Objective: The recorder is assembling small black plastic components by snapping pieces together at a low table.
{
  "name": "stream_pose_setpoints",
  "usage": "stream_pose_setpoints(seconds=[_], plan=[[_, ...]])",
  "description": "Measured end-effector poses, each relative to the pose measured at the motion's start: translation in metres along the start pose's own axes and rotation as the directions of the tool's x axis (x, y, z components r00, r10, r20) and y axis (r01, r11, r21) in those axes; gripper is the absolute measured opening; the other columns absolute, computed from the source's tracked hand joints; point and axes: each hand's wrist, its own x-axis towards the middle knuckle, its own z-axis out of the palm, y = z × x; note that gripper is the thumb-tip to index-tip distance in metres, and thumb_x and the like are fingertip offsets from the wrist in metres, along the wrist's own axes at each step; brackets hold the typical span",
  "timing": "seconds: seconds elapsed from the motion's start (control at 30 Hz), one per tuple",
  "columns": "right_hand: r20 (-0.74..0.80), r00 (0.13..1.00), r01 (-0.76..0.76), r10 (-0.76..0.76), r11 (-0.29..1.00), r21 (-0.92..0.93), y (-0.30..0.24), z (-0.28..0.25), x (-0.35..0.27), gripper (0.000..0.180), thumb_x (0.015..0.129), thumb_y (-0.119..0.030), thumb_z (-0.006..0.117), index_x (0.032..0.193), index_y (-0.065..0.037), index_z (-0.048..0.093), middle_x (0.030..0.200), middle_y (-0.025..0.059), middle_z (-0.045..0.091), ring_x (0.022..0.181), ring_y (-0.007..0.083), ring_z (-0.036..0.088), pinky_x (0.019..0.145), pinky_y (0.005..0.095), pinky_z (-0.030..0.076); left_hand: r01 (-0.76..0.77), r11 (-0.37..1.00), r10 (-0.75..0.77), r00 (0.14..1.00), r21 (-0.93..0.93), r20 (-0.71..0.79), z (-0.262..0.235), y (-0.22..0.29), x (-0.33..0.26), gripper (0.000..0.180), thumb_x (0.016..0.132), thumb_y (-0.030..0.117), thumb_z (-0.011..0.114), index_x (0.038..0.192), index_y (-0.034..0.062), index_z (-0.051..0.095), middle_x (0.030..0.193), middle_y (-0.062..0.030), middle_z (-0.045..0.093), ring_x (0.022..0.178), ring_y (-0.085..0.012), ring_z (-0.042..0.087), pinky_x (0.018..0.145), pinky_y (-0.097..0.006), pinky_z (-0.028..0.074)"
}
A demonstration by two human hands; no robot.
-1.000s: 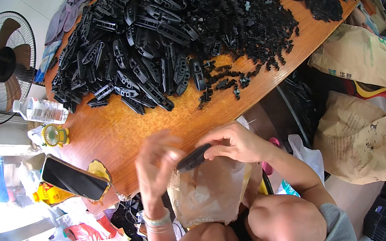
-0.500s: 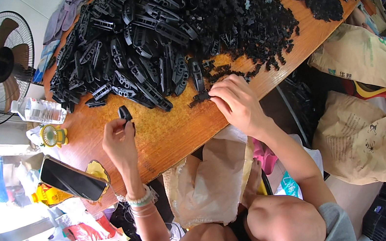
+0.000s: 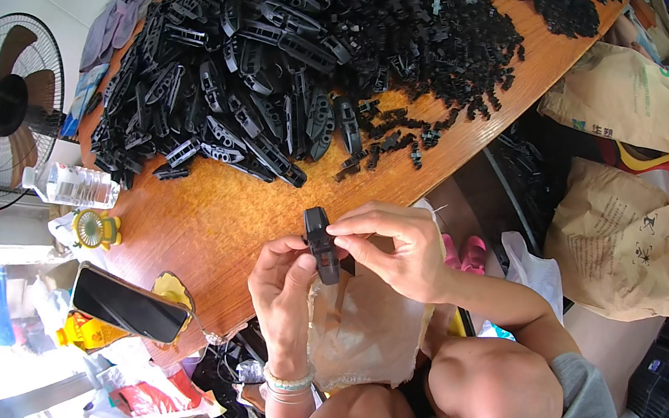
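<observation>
Over the table's near edge, my left hand (image 3: 286, 292) grips a long black plastic part (image 3: 318, 225) between thumb and fingers, tilted upward. My right hand (image 3: 402, 248) meets it from the right, thumb and forefinger pinched against its side. Whatever sits between those right fingertips is too dark and small to make out. Farther off on the table lies a big heap of similar long black parts (image 3: 243, 68). Small black clip-like pieces (image 3: 399, 141) lie scattered at the heap's right side.
The wooden table (image 3: 178, 230) carries a clear bottle (image 3: 81, 185), a small yellow fan (image 3: 92, 229) and a phone (image 3: 129, 304) at its left. A large fan (image 3: 7, 107) stands beyond. An open paper sack (image 3: 368, 333) hangs below my hands; paper sacks (image 3: 629, 242) stand at right.
My right hand has left the small pieces and come down toward me. My left hand has moved right with the black part, and both hands now meet at it.
</observation>
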Motion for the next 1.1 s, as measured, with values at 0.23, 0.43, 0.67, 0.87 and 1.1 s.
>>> stream_pose_setpoints(seconds=[0.23,0.43,0.67,0.87,1.1], plan=[[0.080,0.990,0.112,-0.117,0.992,0.061,0.004,-0.002,0.002,0.018,0.076,0.005,0.065,0.092,-0.002,0.067,0.088,0.0068,0.064,0.077,0.0187,0.060,0.066,0.0280,0.047,0.041,0.918,-0.023,0.999,0.394,-0.049,0.015,0.010,-0.006,0.028,0.081,-0.007,0.060,0.108,-0.0070,0.052,0.085,-0.0132,0.064,0.072,-0.0146,0.063,0.066,-0.026,0.054],[0.126,0.933,0.346,-0.337,0.937,-0.049,0.009,-0.008,0.011,0.021,0.069,0.007,0.067,0.088,-0.002,0.066,0.086,0.0049,0.060,0.076,0.0211,0.055,0.065,0.0309,0.045,0.102,0.946,-0.122,0.992,0.308,0.043,0.005,0.016,-0.007,0.028,0.081,-0.008,0.057,0.109,-0.0097,0.051,0.087,-0.0168,0.064,0.075,-0.0199,0.066,0.067,-0.028,0.054],[0.145,0.921,0.370,-0.360,0.928,-0.041,0.010,-0.008,0.008,0.021,0.066,0.006,0.069,0.086,-0.001,0.064,0.087,0.0053,0.058,0.079,0.0221,0.054,0.065,0.0320,0.046,0.172,0.934,-0.211,0.973,0.313,0.096,0.003,0.020,-0.005,0.029,0.082,-0.007,0.055,0.110,-0.0119,0.049,0.086,-0.0200,0.064,0.077,-0.0246,0.067,0.068,-0.030,0.055],[0.201,0.866,0.492,-0.459,0.853,-0.173,0.014,-0.008,0.003,0.026,0.068,0.001,0.070,0.093,-0.003,0.063,0.091,0.0061,0.058,0.081,0.0234,0.055,0.067,0.0331,0.046,0.092,0.956,-0.109,0.993,0.280,0.047,0.008,0.011,-0.007,0.026,0.084,-0.002,0.055,0.109,-0.0099,0.051,0.083,-0.0159,0.065,0.074,-0.0185,0.065,0.061,-0.023,0.052],[0.315,0.948,-0.027,0.051,0.996,-0.081,0.008,-0.016,0.001,0.024,0.079,-0.012,0.068,0.097,0.002,0.060,0.083,0.0135,0.061,0.077,0.0298,0.059,0.069,0.0350,0.046,-0.053,0.878,0.019,0.997,0.476,0.075,0.006,0.008,-0.010,0.022,0.086,0.002,0.057,0.107,-0.0051,0.055,0.084,-0.0118,0.066,0.072,-0.0118,0.062,0.062,-0.022,0.051]])
